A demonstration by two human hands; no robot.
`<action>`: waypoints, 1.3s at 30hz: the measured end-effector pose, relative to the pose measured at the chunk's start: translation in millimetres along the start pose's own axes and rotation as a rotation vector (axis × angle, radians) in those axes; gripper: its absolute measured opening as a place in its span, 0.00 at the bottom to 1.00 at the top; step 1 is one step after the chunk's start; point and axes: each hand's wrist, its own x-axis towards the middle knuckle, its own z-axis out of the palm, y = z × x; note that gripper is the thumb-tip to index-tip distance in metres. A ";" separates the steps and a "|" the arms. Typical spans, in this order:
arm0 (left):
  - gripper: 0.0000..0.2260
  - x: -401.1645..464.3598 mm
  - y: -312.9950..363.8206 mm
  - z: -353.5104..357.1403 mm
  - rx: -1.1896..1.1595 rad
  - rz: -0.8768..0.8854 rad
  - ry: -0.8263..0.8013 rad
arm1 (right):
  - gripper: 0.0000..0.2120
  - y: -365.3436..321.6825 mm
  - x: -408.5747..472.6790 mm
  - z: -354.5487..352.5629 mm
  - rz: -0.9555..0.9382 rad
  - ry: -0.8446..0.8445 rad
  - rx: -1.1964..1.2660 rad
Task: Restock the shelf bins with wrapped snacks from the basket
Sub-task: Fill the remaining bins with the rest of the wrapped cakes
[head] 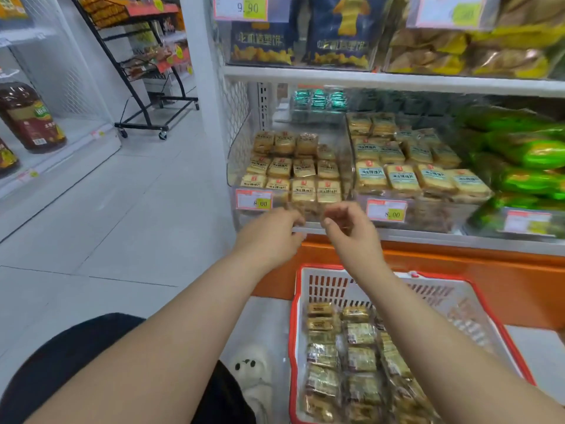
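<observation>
Both hands (pixel 272 237) (pixel 351 231) at left bin (pixel 241 166), fingers curled, perhaps empty.

Clear shelf bin (pixel 244 160) is sitting on the shelf, holding tan wrapped snacks (pixel 302 172) in neat rows. Red-rimmed white basket (pixel 324 286) below is holding loose wrapped packets (pixel 360 359).

I'm seeing glossy film on the wrapped snacks (pixel 356 359). Slotted plastic basket (pixel 324 286), red-rimmed. Clear, shiny plastic shelf bins (pixel 235 166) over smooth floor tiles (pixel 122 215).
</observation>
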 end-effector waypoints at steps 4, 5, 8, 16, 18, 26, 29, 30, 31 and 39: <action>0.13 -28.6 18.1 60.0 0.012 0.017 -0.131 | 0.07 67.9 -53.1 -11.4 0.204 -0.012 -0.061; 0.14 -35.9 22.1 75.3 -0.005 0.009 -0.179 | 0.07 86.6 -65.0 -14.4 0.280 -0.023 -0.081; 0.12 -52.5 28.8 117.2 -0.053 -0.033 -0.290 | 0.04 137.6 -98.7 -27.3 0.489 -0.107 -0.162; 0.08 -59.3 30.3 192.7 -0.155 -0.160 -0.424 | 0.01 219.9 -126.4 -48.2 0.990 0.065 -0.071; 0.07 -56.1 34.3 204.5 -0.225 -0.186 -0.412 | 0.08 227.9 -111.4 -58.0 1.034 0.221 0.014; 0.09 -45.2 43.5 237.6 -0.331 -0.213 -0.371 | 0.30 283.4 -54.0 -69.4 1.107 0.282 0.083; 0.09 -43.4 40.4 242.9 -0.338 -0.230 -0.377 | 0.29 307.0 -49.3 -71.6 1.153 0.354 0.074; 0.10 -43.2 39.3 244.0 -0.344 -0.239 -0.375 | 0.29 316.5 -49.1 -72.8 1.175 0.377 0.060; 0.10 -42.7 38.6 244.6 -0.354 -0.249 -0.373 | 0.30 318.0 -49.8 -73.1 1.215 0.404 0.073; 0.14 -39.7 39.2 244.0 -0.473 -0.324 -0.357 | 0.07 278.0 -77.8 -70.7 1.223 0.339 0.403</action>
